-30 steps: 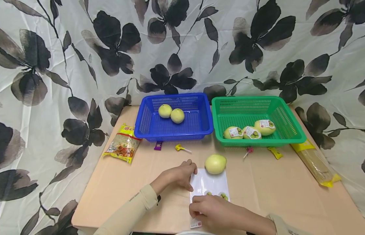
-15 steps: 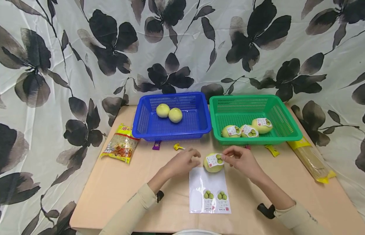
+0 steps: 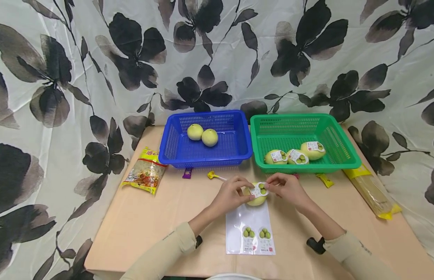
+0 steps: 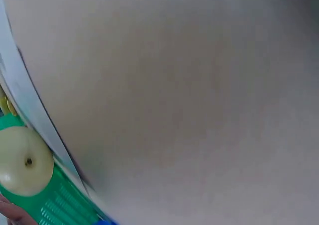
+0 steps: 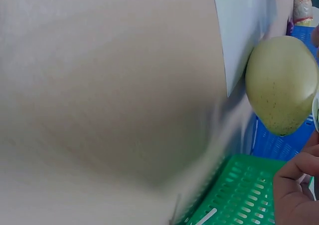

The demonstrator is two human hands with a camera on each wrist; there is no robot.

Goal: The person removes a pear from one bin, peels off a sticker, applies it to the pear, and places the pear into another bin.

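Note:
A pale green round fruit (image 3: 256,200) sits on the tan table at the far edge of a white sticker sheet (image 3: 250,229). My left hand (image 3: 245,188) curls round the fruit's left side. My right hand (image 3: 270,186) pinches a small white sticker (image 3: 259,189) printed with green fruit, held against the top of the fruit. Two stickers are left on the sheet. In the right wrist view the fruit (image 5: 281,83) shows beside the sheet (image 5: 244,25), with my fingers (image 5: 294,185) below it. The left wrist view shows the fruit (image 4: 22,160) at its lower left.
A blue basket (image 3: 175,149) behind holds two plain fruits (image 3: 203,134). A green basket (image 3: 337,149) to its right holds three stickered fruits (image 3: 295,155). A noodle packet (image 3: 145,175) lies left, a long yellow packet (image 3: 374,190) right, small sweets (image 3: 217,177) before the baskets.
My right hand left the sheet's near edge and carried a sticker up onto the fruit. My left hand slid right from the sheet's corner and took hold of the fruit.

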